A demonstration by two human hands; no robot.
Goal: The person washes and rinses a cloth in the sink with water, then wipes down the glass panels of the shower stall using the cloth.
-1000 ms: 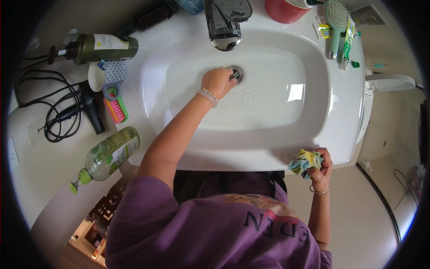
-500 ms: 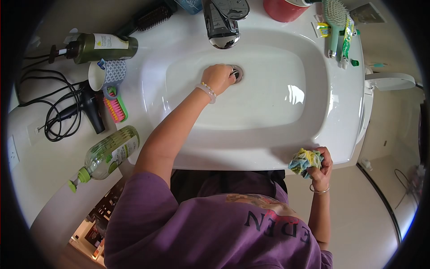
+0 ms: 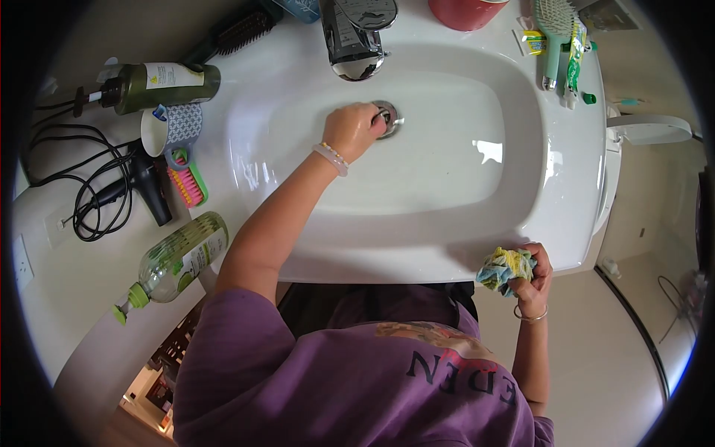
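A: Looking down from the head view, where is the left hand [image 3: 353, 131]?

B: It is inside the white sink [image 3: 387, 272], at the round metal drain [image 3: 391, 119] near the sink's back. A beaded bracelet [image 3: 331, 159] is on that wrist.

A: What are its fingers doing?

B: They are curled in by the drain. I cannot tell if they pinch a part of it or only touch it.

A: And the right hand [image 3: 534, 277]?

B: It is at the sink's front edge, on the right. Its fingers are closed around a crumpled yellow and blue cloth [image 3: 506, 270].

A: What is behind and beside the sink?

B: The shiny faucet [image 3: 348, 46] stands at the sink's back. On the sink's left are a dark green pump bottle [image 3: 175, 83], a patterned mug [image 3: 183, 125], a pink and green scrub brush [image 3: 188, 186], a black hair dryer [image 3: 150, 186] and a clear pump bottle [image 3: 182, 261]. A pale green hairbrush [image 3: 553, 33] and a toothpaste tube [image 3: 575, 59] lie at the sink's back right corner.
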